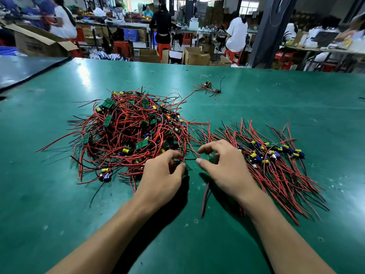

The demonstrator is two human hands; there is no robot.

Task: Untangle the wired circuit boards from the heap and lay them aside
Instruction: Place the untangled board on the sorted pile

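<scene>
Bare forearms reach in from the near edge of the green table (59, 204), and the two hands meet over one spot. The left hand (164, 173) has its fingers curled tight on a small dark board (176, 162). A black wire (190, 159) runs from that grip across to the thumb tip of the right hand (225, 165). The right hand's thumb and forefinger stand apart with a red lead passing between them; I cannot tell whether its hidden fingers clamp anything.

Just beyond and left of the grip lies the heap (130, 131), a knot of red and black leads with green boards buried in it. Right of the grip, the sorted pile (272, 155) lies fanned out. A stray board (208, 85) sits well beyond.

These boards look light and rigid, while the leads are thin, springy and prone to snagging. Solder joints are probably the weak point, so I would hold the board's edges and tease each lead free rather than tug on the wire.
</scene>
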